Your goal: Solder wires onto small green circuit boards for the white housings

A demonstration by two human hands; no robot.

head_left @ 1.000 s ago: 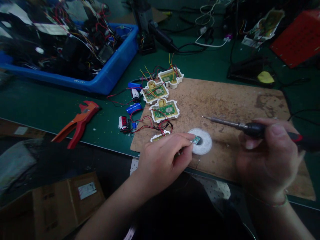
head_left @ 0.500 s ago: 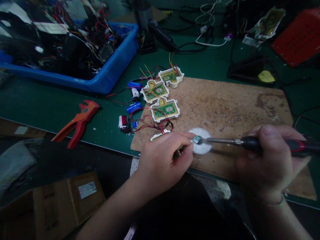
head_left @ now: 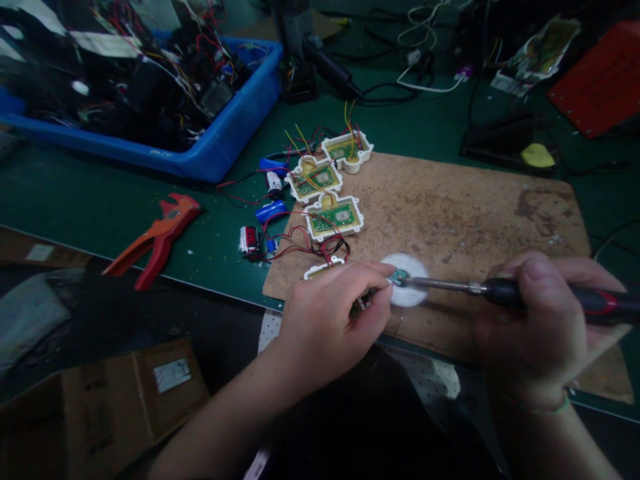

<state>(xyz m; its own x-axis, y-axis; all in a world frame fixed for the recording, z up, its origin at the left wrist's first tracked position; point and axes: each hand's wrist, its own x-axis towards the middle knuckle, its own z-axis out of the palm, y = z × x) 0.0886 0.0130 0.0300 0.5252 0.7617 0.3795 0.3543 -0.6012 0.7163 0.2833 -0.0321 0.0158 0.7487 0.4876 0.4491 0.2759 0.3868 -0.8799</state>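
My left hand (head_left: 333, 320) is closed in a pinch on a small green circuit board (head_left: 399, 275), holding it over a round white disc (head_left: 407, 289) on the brown work mat (head_left: 465, 220). My right hand (head_left: 540, 320) grips a soldering iron (head_left: 505, 290) with a black and red handle. Its metal tip touches the small board. Just behind my left hand lies a white housing (head_left: 323, 269) with red and black wires, partly hidden by my fingers.
Three white housings with green boards (head_left: 334, 217) and wired blue batteries (head_left: 270, 212) lie at the mat's left edge. An orange-red cutter (head_left: 157, 237) lies on the green table. A blue bin (head_left: 150, 100) of wired parts stands far left. Cardboard boxes (head_left: 105, 407) sit below.
My right hand swung the soldering iron down and left until its tip met the small board. My left hand stayed in place, still pinching the board.
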